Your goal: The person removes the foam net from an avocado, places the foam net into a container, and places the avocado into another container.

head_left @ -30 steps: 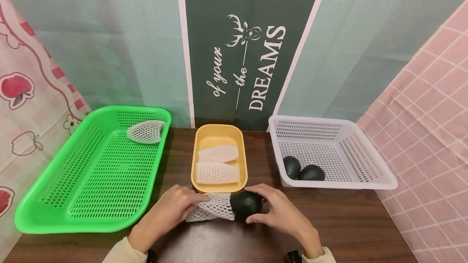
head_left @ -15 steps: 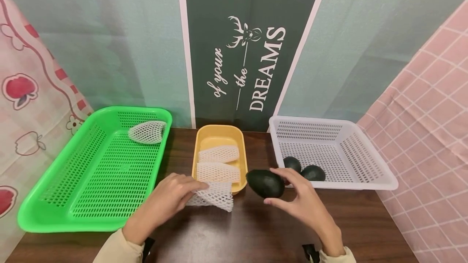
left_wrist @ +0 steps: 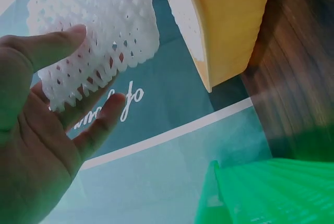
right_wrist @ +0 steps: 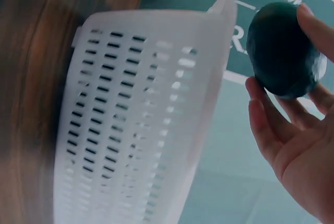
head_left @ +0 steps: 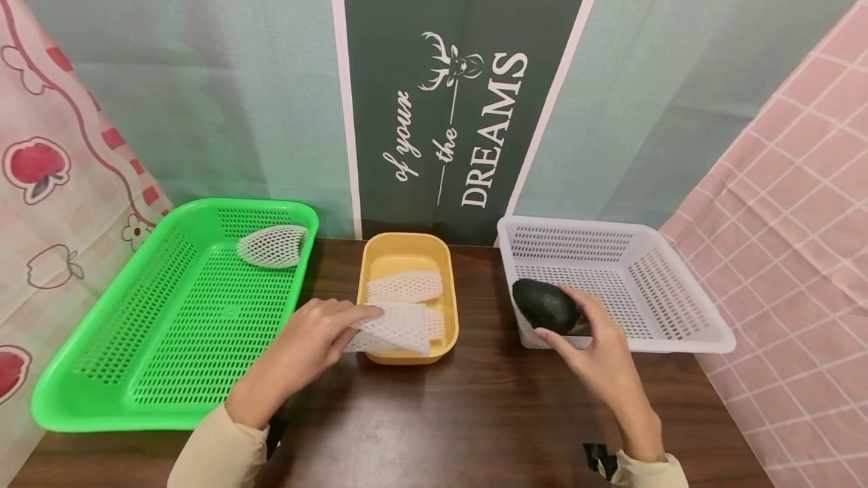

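1. The avocado (head_left: 545, 306) is bare, held up at the near-left corner of the white basket (head_left: 685, 343); the right wrist view shows it clear of the rim.
2. The right hand (head_left: 603, 349) has it by thumb and fingertips, the grip spread about as wide as the fruit, palm away from it.
3. The white net (head_left: 400, 326) hangs, apparently unfilled, over the near-left corner of the yellow tray (head_left: 450, 311).
4. The left hand (head_left: 315, 345) pinches the net's left end, thumb against fingers; the grip is closed down to thin foam, with lower fingers loose.
5. The step in hand looks like carrying fruit and net separately, each to its own container.
6. Setting the avocado down would call for bringing it inside the basket's near edge, low, before the fingers spread; the net, for laying it flat within the tray.
7. Two nets (head_left: 404, 286) lie in the tray, the nearer partly covered by the held one.
8. Leftward on the tabletop (head_left: 461, 428), the green basket (head_left: 203, 322) has a rounded net sleeve (head_left: 273, 245) in its far-right corner; its contents are unclear.
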A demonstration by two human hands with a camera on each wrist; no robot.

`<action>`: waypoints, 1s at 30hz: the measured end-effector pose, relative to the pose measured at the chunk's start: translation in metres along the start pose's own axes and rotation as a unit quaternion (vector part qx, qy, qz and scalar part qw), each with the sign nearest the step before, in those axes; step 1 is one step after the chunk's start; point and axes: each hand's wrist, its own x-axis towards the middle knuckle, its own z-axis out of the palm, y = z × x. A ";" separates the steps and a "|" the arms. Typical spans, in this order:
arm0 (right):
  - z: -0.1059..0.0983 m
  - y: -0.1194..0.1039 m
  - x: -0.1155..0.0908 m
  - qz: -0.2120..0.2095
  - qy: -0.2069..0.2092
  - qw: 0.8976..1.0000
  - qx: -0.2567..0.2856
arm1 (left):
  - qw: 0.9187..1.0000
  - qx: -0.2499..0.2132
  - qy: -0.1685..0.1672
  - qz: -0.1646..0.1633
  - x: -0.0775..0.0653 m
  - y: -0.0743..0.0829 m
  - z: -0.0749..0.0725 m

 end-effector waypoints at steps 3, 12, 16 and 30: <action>-0.002 0.009 0.000 0.036 0.022 0.999 -0.010 | 1.000 0.012 0.008 -0.013 0.005 0.000 0.002; -0.006 0.042 0.001 0.118 0.072 0.989 -0.059 | 0.996 0.056 0.050 -0.053 0.017 -0.003 0.003; -0.005 0.055 0.001 0.133 0.091 0.985 -0.068 | 0.993 0.073 0.054 -0.078 0.021 -0.005 0.003; -0.008 0.077 0.007 0.308 0.019 0.945 -0.111 | 0.982 0.092 0.045 -0.160 0.033 -0.007 0.007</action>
